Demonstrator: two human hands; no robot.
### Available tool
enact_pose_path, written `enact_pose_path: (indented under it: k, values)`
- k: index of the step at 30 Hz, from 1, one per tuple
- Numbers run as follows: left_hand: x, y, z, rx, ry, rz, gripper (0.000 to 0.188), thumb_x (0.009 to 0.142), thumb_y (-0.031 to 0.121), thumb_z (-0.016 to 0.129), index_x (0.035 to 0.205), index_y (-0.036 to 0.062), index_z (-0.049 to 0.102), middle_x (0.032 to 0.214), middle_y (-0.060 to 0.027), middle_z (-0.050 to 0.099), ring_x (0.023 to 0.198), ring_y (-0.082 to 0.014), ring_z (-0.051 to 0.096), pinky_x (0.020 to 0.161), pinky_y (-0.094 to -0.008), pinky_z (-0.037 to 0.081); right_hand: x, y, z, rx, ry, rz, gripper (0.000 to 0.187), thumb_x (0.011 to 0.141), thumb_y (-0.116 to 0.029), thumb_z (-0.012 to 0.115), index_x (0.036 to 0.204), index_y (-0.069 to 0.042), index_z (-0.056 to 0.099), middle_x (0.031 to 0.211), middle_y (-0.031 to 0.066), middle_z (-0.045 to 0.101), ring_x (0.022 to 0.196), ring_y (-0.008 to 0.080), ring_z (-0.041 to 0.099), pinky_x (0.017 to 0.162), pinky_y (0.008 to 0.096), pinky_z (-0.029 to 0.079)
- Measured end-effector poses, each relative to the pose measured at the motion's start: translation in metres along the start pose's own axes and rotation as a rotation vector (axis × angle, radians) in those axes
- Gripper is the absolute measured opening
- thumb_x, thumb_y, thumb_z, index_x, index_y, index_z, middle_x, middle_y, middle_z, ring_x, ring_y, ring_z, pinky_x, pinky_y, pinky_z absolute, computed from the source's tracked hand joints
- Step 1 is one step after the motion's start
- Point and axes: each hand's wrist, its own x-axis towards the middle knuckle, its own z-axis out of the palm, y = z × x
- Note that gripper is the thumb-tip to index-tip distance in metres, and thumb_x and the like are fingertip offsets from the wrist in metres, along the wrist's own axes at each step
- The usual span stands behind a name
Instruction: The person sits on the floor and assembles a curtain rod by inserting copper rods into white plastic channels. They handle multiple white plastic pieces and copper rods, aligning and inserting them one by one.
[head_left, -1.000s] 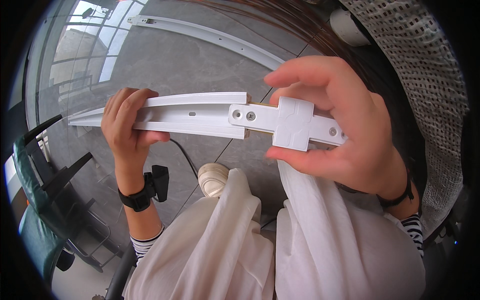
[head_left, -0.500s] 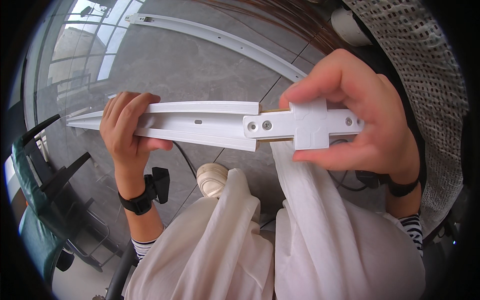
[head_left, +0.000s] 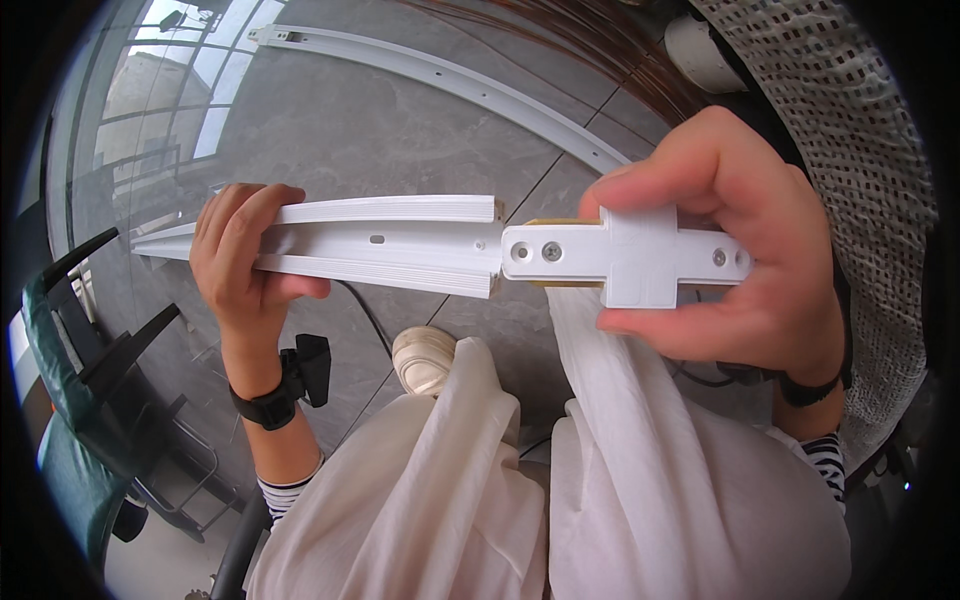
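My left hand (head_left: 240, 240) is wrapped round a long white track rail (head_left: 400, 240), a light-track channel with ridged edges, and holds it level above my lap. Between the thumb and fingers of my right hand (head_left: 740, 240) is a white cross-shaped track connector (head_left: 640, 255). Screws show on both of its narrow ends, and brass-coloured strips run along its sides. Its left end sits just off the rail's open right end, with a thin gap between them. Part of the connector's right end is covered by my right hand.
A second white rail (head_left: 450, 78) lies on the grey tiled floor (head_left: 330, 130) farther off. Brown rods (head_left: 590, 50) and a white round container (head_left: 697, 52) are at the back right. A woven cover (head_left: 850, 150) hangs on the right; a green chair (head_left: 75, 400) stands at the left.
The connector's end was inside the rail's mouth and is now out of it. My right hand has moved slightly right with the connector, my left hand slightly left with the rail.
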Motion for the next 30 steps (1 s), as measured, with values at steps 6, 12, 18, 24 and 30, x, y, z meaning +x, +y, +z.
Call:
enact_pose_path:
  k: [6, 12, 18, 24, 30]
  values:
    - [0.001, -0.002, 0.000, -0.007, 0.017, -0.007, 0.081, 0.064, 0.076, 0.059, 0.095, 0.0015, 0.066, 0.081, -0.0081, 0.066, 0.070, -0.0223, 0.061, 0.063, -0.0316, 0.046, 0.001, 0.004, 0.005, 0.081, 0.035, 0.000, 0.057, 0.068, 0.008, 0.083, 0.115, 0.002, 0.051, 0.106, 0.0158, 0.066, 0.092, 0.0157, 0.069, 0.077, 0.0249, 0.055]
    - [0.002, -0.002, 0.001, -0.007, 0.009, 0.002, 0.081, 0.064, 0.076, 0.059, 0.095, 0.0015, 0.066, 0.080, -0.0078, 0.065, 0.070, -0.0221, 0.061, 0.063, -0.0317, 0.046, -0.005, 0.025, 0.015, 0.163, 0.139, -0.089, 0.058, 0.066, 0.007, 0.084, 0.115, 0.002, 0.052, 0.105, 0.0151, 0.066, 0.091, 0.0159, 0.069, 0.076, 0.0250, 0.055]
    - [-0.002, -0.002, 0.000, 0.005, -0.008, -0.017, 0.081, 0.063, 0.075, 0.060, 0.095, 0.0014, 0.066, 0.081, -0.0081, 0.065, 0.070, -0.0223, 0.061, 0.063, -0.0317, 0.046, 0.003, -0.006, 0.004, -0.206, 0.032, -0.018, 0.059, 0.063, 0.006, 0.086, 0.113, 0.001, 0.055, 0.104, 0.0145, 0.068, 0.089, 0.0156, 0.069, 0.075, 0.0245, 0.055]
    - [0.004, -0.005, -0.002, -0.021, 0.039, -0.025, 0.080, 0.063, 0.073, 0.061, 0.096, 0.0000, 0.065, 0.081, -0.0088, 0.065, 0.071, -0.0229, 0.061, 0.062, -0.0315, 0.045, 0.001, -0.008, 0.006, -0.071, 0.071, -0.010, 0.061, 0.064, 0.009, 0.084, 0.116, 0.003, 0.053, 0.105, 0.0146, 0.065, 0.091, 0.0158, 0.068, 0.077, 0.0248, 0.055]
    - [0.003, -0.005, -0.002, -0.033, 0.045, -0.028, 0.080, 0.064, 0.072, 0.061, 0.095, -0.0010, 0.064, 0.081, -0.0093, 0.065, 0.070, -0.0236, 0.060, 0.064, -0.0321, 0.045, 0.002, 0.000, 0.014, -0.007, 0.165, -0.090, 0.062, 0.065, 0.010, 0.084, 0.117, 0.004, 0.052, 0.101, 0.0124, 0.063, 0.092, 0.0155, 0.067, 0.078, 0.0255, 0.054]
